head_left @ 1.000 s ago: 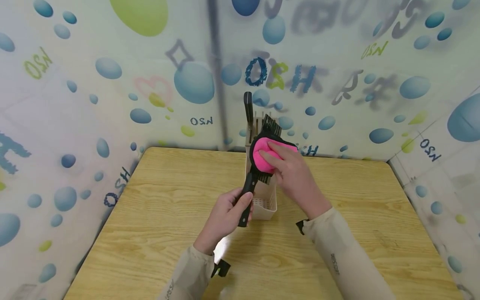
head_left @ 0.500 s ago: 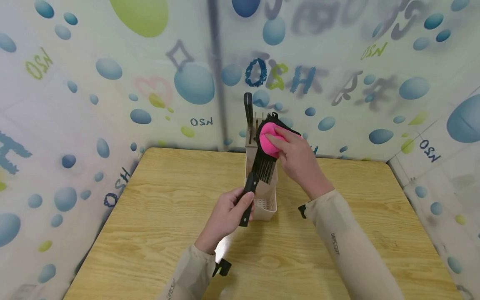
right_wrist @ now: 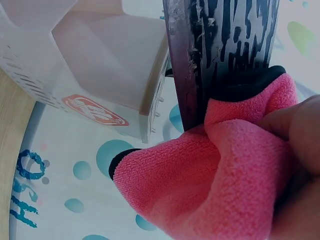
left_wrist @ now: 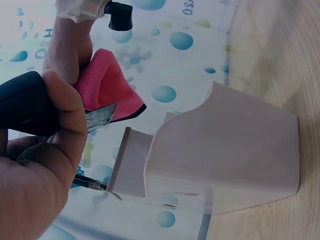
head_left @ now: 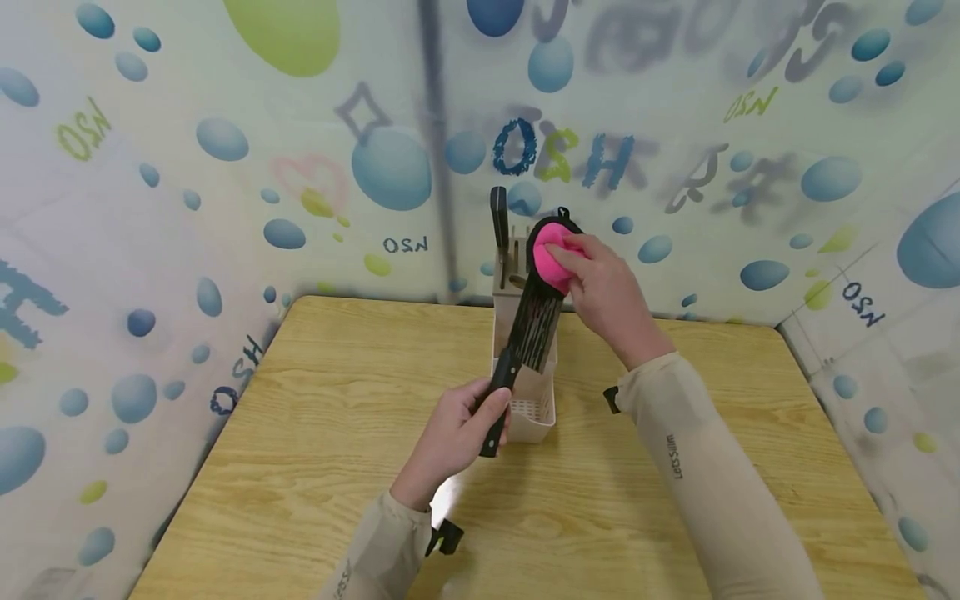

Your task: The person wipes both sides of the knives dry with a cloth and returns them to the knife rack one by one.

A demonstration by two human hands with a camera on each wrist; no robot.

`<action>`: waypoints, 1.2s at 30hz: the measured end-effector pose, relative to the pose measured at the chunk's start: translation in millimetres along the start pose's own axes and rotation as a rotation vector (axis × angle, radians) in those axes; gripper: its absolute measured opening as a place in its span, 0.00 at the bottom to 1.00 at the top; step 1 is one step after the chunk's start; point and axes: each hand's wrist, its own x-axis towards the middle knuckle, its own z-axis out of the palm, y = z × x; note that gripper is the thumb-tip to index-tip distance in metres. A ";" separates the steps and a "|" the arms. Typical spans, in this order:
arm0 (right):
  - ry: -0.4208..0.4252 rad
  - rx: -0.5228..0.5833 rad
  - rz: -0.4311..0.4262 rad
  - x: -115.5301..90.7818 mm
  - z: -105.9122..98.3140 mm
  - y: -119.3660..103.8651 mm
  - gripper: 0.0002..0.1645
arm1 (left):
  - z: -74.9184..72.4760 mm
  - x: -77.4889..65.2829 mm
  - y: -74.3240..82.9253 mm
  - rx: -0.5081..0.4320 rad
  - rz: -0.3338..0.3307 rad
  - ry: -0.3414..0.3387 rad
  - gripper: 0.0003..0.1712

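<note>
My left hand [head_left: 457,429] grips the black handle [head_left: 497,410] of a broad cleaver; its dark, streaked blade [head_left: 537,321] slants up and away over the knife block. My right hand [head_left: 603,292] pinches a pink cloth with a black edge [head_left: 551,252] folded over the blade's far end. In the left wrist view my left hand [left_wrist: 47,150] is wrapped round the handle [left_wrist: 22,110], with the cloth [left_wrist: 107,90] beyond. In the right wrist view the cloth [right_wrist: 220,175] wraps the streaked blade [right_wrist: 225,45], my fingers [right_wrist: 295,135] pressed on it.
A cream plastic knife block [head_left: 525,392] stands mid-table under the blade, another black-handled knife [head_left: 498,218] upright in its back slots. The wooden table [head_left: 300,467] is ringed by bubble-patterned walls [head_left: 225,167] on three sides. The block [left_wrist: 225,155] fills the left wrist view.
My right hand has slid the pink cloth up along the blade, from near the handle to its far end. The left hand and handle have held still.
</note>
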 end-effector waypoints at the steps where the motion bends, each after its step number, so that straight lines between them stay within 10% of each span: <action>1: -0.002 0.006 0.008 -0.2 0.0 0.4 0.28 | 0.3 0.1 0.1 0.002 0.002 0.000 0.19; 36: 0.087 0.038 -0.137 -50.7 33.6 -20.7 0.24 | -4.9 1.9 -0.5 -0.074 -0.064 0.127 0.20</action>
